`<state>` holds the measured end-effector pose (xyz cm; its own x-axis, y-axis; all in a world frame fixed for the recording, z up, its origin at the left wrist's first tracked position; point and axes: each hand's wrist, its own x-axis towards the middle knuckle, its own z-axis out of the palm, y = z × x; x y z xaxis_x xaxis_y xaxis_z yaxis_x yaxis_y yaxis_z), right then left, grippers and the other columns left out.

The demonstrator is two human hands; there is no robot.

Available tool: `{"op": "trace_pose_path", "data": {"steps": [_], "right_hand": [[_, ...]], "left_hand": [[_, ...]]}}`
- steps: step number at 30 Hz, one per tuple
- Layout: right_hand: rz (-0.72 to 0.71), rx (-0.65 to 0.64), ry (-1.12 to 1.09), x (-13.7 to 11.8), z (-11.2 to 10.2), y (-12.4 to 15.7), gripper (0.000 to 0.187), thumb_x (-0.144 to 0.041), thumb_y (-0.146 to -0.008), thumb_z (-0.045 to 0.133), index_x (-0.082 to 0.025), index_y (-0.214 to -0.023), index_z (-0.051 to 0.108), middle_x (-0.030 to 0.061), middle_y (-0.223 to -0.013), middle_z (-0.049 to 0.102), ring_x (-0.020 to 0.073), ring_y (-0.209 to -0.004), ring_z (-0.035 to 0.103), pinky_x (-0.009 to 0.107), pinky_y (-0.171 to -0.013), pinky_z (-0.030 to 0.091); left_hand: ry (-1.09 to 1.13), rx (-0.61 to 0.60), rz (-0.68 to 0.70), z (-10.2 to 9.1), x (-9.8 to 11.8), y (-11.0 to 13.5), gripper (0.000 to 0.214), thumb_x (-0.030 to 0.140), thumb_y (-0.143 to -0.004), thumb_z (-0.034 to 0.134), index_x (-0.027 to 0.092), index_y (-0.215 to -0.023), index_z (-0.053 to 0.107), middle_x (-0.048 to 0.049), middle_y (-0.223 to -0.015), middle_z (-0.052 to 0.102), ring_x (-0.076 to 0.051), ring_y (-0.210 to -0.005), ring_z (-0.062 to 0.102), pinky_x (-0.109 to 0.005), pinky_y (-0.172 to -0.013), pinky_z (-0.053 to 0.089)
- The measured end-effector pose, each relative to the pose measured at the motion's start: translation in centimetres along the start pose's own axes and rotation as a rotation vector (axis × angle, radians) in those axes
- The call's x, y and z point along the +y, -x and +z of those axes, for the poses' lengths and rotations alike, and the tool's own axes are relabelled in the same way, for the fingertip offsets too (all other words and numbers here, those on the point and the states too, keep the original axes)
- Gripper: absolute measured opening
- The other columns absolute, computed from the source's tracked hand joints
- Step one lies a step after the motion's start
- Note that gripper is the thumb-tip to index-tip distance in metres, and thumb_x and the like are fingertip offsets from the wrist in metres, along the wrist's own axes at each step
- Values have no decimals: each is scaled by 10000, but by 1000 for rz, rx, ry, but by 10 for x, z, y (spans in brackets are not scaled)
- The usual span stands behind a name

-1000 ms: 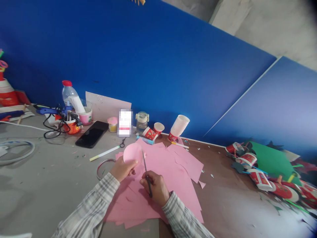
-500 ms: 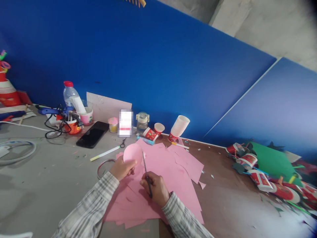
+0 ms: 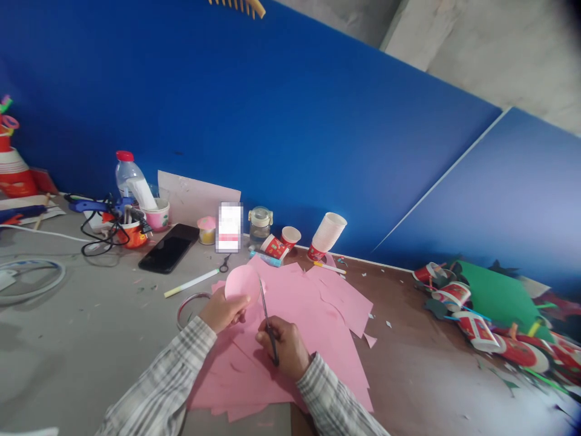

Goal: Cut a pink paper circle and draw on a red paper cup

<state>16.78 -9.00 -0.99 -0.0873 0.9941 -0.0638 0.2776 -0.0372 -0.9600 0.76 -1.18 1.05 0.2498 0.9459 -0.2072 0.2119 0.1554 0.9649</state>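
My left hand (image 3: 226, 310) is closed on a round piece of pink paper (image 3: 241, 282), thumb on its face and fingers beneath. In my right hand (image 3: 287, 346) is a pair of scissors (image 3: 267, 321), gripped by its dark handles. The blades point up and away, beside the right edge of the round piece; whether they touch it I cannot tell. Both hands are above a spread of pink paper sheets (image 3: 313, 339) lying across the table. A roll of tape or ring (image 3: 187, 307) lies left of my left hand, partly hidden by it.
A black phone (image 3: 169, 248), a white marker (image 3: 191, 283) and a lidded glass jar (image 3: 261, 225) lie or stand behind. Stacked paper cups (image 3: 327, 235) lean near the blue partition (image 3: 272, 109). A glue gun (image 3: 97, 206) with a cord is at left; red cups (image 3: 476, 330) and green paper (image 3: 494, 297) crowd the right.
The hands, the round paper and the scissors hold almost the same positions. The view has shifted very slightly, with a little more of the yellow comb-like thing visible at the top.
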Motion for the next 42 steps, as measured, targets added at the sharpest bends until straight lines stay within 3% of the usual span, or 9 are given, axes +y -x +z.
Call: {"op": "trace_pose_path", "data": {"steps": [8,19,30,42], "right_hand": [[-1,-29,-16,0,-1,0,149,-305,-701,642,-164,-690,596,-73,-436,443,88,-384,370,170,-371,262],[0,-27,-80,-5,-1,1,133,-273,-663,669,-165,-692,596,-78,-418,442,90,-372,370,173,-365,255],[-37,19,-60,-5,-6,-2,124,-273,-670,659,-163,-675,601,-70,-428,455,97,-385,389,181,-385,284],[-63,-1,-24,-2,-7,-1,139,-285,-693,659,-154,-699,610,-76,-435,435,92,-392,368,179,-390,271]], "left_hand": [[20,-40,14,-2,-2,-1,315,475,-474,512,225,-306,420,62,-215,358,-151,-335,500,-243,-350,347],[40,-44,-13,2,-4,-2,293,479,-449,517,223,-345,418,74,-227,349,-171,-349,534,-223,-314,293],[27,-89,-25,8,-4,1,243,445,-422,532,216,-375,464,64,-247,400,-138,-302,463,-258,-353,336],[-42,-125,-21,0,2,4,250,448,-422,535,201,-401,500,49,-260,440,-121,-290,429,-248,-342,302]]}}
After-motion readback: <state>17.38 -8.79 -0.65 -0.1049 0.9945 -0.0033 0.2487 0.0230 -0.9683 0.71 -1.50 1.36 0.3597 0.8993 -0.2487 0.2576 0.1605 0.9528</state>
